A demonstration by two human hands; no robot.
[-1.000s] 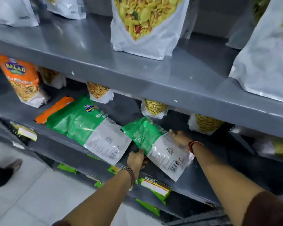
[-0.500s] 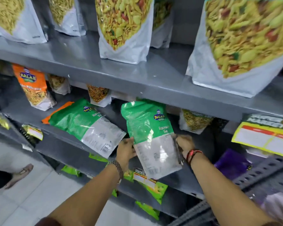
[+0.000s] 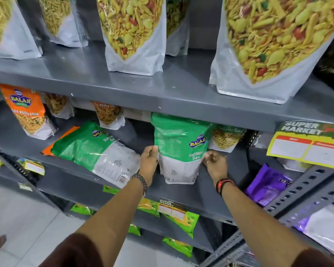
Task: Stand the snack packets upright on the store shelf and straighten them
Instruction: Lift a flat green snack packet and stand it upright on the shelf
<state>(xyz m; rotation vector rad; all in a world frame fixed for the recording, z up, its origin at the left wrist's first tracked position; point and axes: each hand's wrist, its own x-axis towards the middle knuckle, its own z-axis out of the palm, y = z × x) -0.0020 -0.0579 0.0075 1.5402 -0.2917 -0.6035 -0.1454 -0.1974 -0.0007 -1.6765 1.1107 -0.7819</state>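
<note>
Left hand [image 3: 149, 162] and right hand [image 3: 213, 163] are pinching the side edges of the green packet [image 3: 179, 149] at frame centre, holding it upright on the middle shelf [image 3: 181, 197]. One packet is nearly placed. Left of centre, a second green packet [image 3: 96, 151] is lying flat over an orange packet [image 3: 62, 137]; both are waiting.

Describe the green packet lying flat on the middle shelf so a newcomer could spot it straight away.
Find the grey middle shelf, under the row of big white pouches. Left of the left hand and the upright green packet it grips lies the flat green packet, its white end pointing toward the shelf's front edge. Unlike its standing neighbours it is toppled over, with an orange packet peeking out beneath it.
</note>
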